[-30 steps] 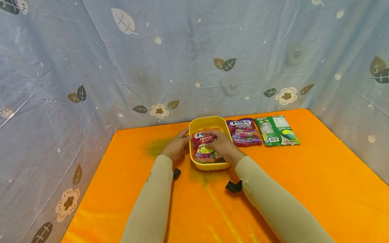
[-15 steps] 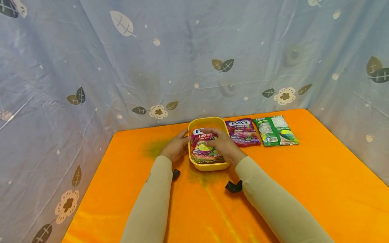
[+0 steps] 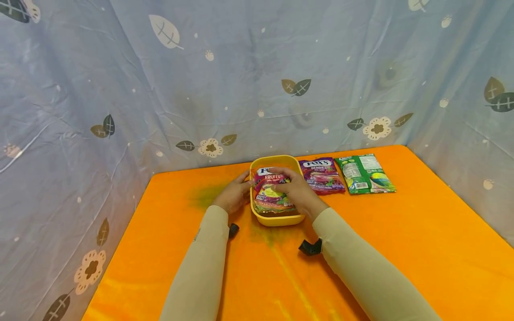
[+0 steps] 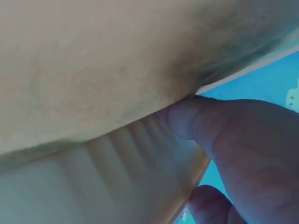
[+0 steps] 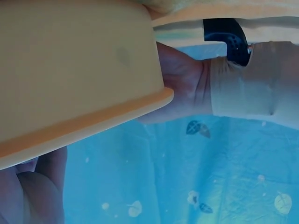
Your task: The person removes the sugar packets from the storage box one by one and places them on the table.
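A yellow rectangular container (image 3: 278,220) stands on the orange-covered table. My left hand (image 3: 233,194) grips its left side, with a digit over the rim; in the left wrist view, fingers (image 4: 233,135) lie against the container's wall (image 4: 135,158). Inside it lies a red and purple Fox's Fruits candy packet (image 3: 267,196), face up. My right hand (image 3: 299,191) reaches over the right rim and holds this packet, thumb and fingers on its front. The right wrist view shows the container (image 5: 79,70) upside down, with my left hand (image 5: 182,84) beyond it.
A purple Fox's Berries candy packet (image 3: 321,176) lies right of the container. Beside that lies a green packet (image 3: 366,174), back side up. Blue patterned curtains (image 3: 241,89) rise along the back and both sides.
The Fruits candy packet has shifted slightly toward the back of the container, with my right hand on it. More of the container's near inside shows. My left hand has stayed in place.
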Available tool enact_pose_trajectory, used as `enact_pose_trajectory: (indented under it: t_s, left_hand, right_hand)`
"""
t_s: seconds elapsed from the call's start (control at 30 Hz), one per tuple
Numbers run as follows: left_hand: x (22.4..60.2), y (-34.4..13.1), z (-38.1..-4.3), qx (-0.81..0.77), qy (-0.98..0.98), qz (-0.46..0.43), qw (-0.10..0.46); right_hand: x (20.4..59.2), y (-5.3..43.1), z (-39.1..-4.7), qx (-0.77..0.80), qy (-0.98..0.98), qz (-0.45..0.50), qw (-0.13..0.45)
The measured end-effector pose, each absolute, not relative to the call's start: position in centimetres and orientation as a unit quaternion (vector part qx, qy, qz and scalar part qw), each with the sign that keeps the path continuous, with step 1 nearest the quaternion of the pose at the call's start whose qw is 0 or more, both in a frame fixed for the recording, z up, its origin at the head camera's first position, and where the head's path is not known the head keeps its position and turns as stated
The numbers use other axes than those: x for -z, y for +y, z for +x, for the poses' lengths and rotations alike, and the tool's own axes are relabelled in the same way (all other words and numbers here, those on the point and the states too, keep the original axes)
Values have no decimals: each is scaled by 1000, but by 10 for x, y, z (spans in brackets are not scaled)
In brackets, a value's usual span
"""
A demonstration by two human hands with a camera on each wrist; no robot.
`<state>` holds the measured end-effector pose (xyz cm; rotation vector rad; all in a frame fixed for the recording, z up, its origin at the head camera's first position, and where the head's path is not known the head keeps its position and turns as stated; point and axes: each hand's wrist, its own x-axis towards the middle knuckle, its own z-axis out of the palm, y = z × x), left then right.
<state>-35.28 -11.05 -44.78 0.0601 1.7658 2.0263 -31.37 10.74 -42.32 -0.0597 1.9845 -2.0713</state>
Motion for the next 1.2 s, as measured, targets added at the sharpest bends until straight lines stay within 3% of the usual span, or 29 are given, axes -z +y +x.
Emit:
enact_pose_trajectory:
  t_s: [0.43,1.2]
  left_hand:
    - [451,-109,-352,-735,639,26,227]
    - [446,-110,-351,-737,633,24,237]
  right_hand:
    - [421,114,-308,805,578,-32,132]
    - [398,148,-296,772,626,-68,91]
